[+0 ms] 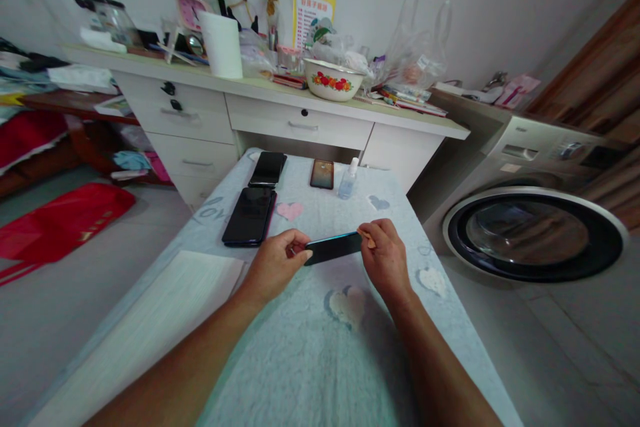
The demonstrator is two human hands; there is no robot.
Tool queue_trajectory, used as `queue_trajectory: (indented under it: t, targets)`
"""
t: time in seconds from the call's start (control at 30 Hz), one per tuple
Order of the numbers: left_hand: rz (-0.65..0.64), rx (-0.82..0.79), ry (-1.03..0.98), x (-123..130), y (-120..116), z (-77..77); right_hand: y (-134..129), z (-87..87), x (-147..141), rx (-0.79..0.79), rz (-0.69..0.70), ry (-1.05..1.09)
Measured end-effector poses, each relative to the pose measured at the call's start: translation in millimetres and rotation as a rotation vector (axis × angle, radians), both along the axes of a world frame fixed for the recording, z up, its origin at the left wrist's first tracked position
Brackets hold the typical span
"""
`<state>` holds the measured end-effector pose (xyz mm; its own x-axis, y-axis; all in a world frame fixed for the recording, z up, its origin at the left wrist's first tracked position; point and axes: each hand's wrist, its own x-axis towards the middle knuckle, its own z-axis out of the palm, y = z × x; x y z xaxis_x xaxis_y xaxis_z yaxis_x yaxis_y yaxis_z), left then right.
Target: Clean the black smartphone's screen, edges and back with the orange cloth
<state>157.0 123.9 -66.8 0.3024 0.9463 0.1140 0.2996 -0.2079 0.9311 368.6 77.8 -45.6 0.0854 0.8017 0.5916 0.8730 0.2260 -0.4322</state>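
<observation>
A phone (334,249) spans the two hands over a table (300,367). The left hand (277,260) pinches one end between thumb and fingers; the right hand (387,257) pinches an orange cloth (369,238) at the other. A loosened left pinch could let the phone slip.

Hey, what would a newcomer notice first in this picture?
Probably the dark phone gripped by the left hand above the table, with the right hand pinching an orange-brown scrap at its other end. After that, the big washing machine at the right and the red bag on the floor at the left.
</observation>
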Motion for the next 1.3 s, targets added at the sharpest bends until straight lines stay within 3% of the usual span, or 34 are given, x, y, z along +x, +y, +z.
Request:
queue_trajectory:
  t: [0.73, 1.07, 1.3]
  targets:
    - [-0.052, 0.020, -0.040, 6, -9, 5.8, -9, -3.6, -49, 0.020, 0.286, -0.089]
    - [-0.039, 0.025, -0.010, 4, -8, 3.2, -8, -1.0, -28, 0.001, 0.173, -0.072]
    - [-0.040, 0.030, -0.008, 4, -8, 3.1, -8, -2.7, -34, 0.006, 0.151, -0.068]
